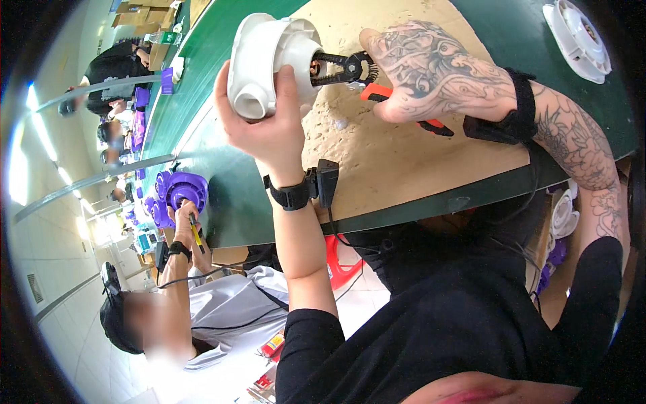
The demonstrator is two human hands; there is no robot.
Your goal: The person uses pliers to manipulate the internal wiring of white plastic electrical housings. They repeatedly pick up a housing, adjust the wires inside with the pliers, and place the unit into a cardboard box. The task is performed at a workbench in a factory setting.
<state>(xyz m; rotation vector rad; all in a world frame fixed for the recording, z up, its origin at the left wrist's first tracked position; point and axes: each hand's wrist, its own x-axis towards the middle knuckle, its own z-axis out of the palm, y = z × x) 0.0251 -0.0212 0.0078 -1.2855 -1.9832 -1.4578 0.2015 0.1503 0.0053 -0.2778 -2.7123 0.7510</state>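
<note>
My left hand [272, 128] is wrapped round a white plastic housing [266, 57] with a round side spout, holding it up over the brown cardboard sheet [404, 168]. In my right hand [434, 74] is a pair of pliers [350, 69] with black jaws and orange-and-black handles. Its jaw tips reach into the housing's right-hand opening, where a small copper-coloured part [315, 67] shows. What exactly the tips grip, I cannot tell. Most of the handles are hidden behind my right palm.
Another white plastic part [579, 37] stands at the far right of the green table [256, 219]. At the left, a co-worker's hand [185, 219] works by purple plastic parts [178, 188]. Cables hang from my wrist straps. Below the table is a red stool [342, 262].
</note>
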